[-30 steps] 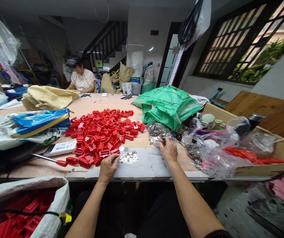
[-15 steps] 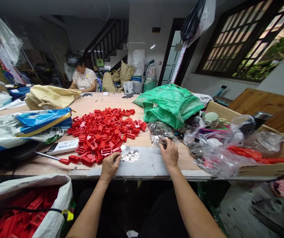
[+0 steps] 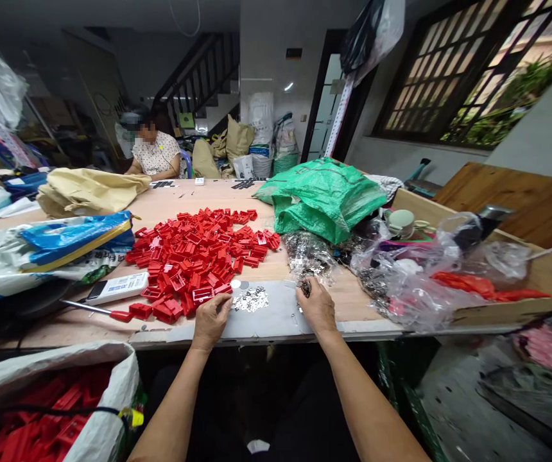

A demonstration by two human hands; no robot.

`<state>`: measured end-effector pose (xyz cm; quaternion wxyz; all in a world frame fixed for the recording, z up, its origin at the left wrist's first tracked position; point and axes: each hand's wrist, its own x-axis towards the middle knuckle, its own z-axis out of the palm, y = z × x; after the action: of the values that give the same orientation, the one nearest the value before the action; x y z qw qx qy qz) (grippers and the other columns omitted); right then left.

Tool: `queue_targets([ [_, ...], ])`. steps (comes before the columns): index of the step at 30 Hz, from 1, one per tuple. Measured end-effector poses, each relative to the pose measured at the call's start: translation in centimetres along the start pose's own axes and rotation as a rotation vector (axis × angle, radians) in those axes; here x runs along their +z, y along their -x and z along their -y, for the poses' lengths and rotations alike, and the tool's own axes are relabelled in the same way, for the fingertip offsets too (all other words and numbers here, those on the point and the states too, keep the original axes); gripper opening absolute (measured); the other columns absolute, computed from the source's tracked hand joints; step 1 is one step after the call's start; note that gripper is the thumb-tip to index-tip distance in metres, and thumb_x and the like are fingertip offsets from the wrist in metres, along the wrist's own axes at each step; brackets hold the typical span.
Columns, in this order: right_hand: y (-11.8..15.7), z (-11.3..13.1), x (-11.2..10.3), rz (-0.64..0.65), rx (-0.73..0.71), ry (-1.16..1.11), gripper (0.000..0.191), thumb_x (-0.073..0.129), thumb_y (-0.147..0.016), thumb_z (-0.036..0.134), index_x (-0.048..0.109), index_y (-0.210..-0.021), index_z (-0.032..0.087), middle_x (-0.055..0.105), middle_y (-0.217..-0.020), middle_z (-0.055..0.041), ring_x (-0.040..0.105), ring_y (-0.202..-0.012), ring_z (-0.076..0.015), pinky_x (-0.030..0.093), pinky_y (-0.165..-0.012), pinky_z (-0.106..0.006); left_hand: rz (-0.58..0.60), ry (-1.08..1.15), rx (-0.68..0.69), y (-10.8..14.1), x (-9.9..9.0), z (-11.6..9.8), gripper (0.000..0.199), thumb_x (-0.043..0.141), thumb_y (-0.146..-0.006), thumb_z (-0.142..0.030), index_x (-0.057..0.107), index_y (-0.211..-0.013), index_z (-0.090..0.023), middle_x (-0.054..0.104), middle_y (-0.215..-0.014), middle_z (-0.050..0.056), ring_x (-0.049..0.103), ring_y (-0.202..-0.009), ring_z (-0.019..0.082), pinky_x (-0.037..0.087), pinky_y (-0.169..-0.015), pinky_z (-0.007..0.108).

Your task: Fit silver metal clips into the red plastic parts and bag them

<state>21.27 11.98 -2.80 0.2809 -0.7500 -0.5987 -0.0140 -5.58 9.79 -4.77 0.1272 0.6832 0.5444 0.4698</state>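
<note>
My left hand point(image 3: 211, 319) rests at the left of a grey sheet point(image 3: 280, 321), its fingers curled in toward the thumb; anything between them is too small or hidden. Right of it lies a small heap of flat silvery metal pieces point(image 3: 251, 299), with two round discs point(image 3: 240, 284) just behind. Above the sheet's right part, my right hand point(image 3: 316, 308) is closed around a clump of small dark metal pieces point(image 3: 305, 288). A clear plastic bag of metal pieces point(image 3: 307, 253) lies beyond that hand. A large pile of red plastic parts point(image 3: 194, 253) spreads behind my left hand.
A green woven bag point(image 3: 324, 196) lies behind the metal pieces. On the right, a wooden tray point(image 3: 497, 314) holds plastic bags and a cup. A white sack point(image 3: 129, 366) of red parts stands at lower left. Across the table sits another person point(image 3: 155, 154).
My right hand has moved from the bag of metal pieces toward me, over the grey sheet, with dark pieces in its fingers. My left hand stays beside the silvery heap. The view has shifted slightly.
</note>
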Motion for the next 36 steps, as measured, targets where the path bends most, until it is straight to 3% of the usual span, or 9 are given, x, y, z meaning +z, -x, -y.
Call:
queue_targets([
  [14,1.6,2.2,-0.3,0.126,-0.064,0.03,0.028,0.058,-0.086,0.03,0.06,-0.113,0.023,0.063,-0.098,-0.0056,0.056,-0.09,-0.0219,0.039,-0.076,-0.028,-0.006,-0.029,0.008,0.1,0.1,0.5,0.02,0.053,-0.085,-0.035,0.068,-0.086,-0.021,0.074,-0.08,0.001,0.069,-0.071,0.016,0.052,-0.069,0.024],
  [25,2.0,2.4,-1.5,0.171,-0.085,-0.048,0.031,0.059,-0.087,0.036,0.062,-0.115,0.025,0.065,-0.104,-0.0064,0.057,-0.094,-0.0236,0.041,-0.079,-0.03,-0.006,-0.043,0.005,0.2,0.1,1.1,0.022,0.054,-0.084,-0.038,0.069,-0.086,-0.021,0.074,-0.079,0.001,0.068,-0.071,0.016,0.051,-0.069,0.023],
  [31,0.6,0.9,-2.9,0.151,-0.102,-0.195,0.025,0.046,-0.094,0.031,0.063,-0.112,0.027,0.069,-0.104,-0.0007,0.063,-0.092,-0.0186,0.044,-0.078,-0.025,-0.001,-0.046,-0.001,0.2,0.1,0.8,0.023,0.054,-0.084,-0.038,0.069,-0.086,-0.02,0.073,-0.079,0.001,0.068,-0.07,0.016,0.05,-0.069,0.023],
  [36,-1.4,-3.0,-4.4,0.102,-0.024,-0.252,0.029,0.041,-0.093,0.032,0.065,-0.107,0.023,0.071,-0.088,-0.0011,0.065,-0.072,-0.017,0.046,-0.067,-0.025,0.001,-0.041,-0.001,0.2,0.1,0.8,0.023,0.054,-0.084,-0.037,0.069,-0.086,-0.02,0.073,-0.079,0.001,0.068,-0.07,0.016,0.05,-0.068,0.023],
])
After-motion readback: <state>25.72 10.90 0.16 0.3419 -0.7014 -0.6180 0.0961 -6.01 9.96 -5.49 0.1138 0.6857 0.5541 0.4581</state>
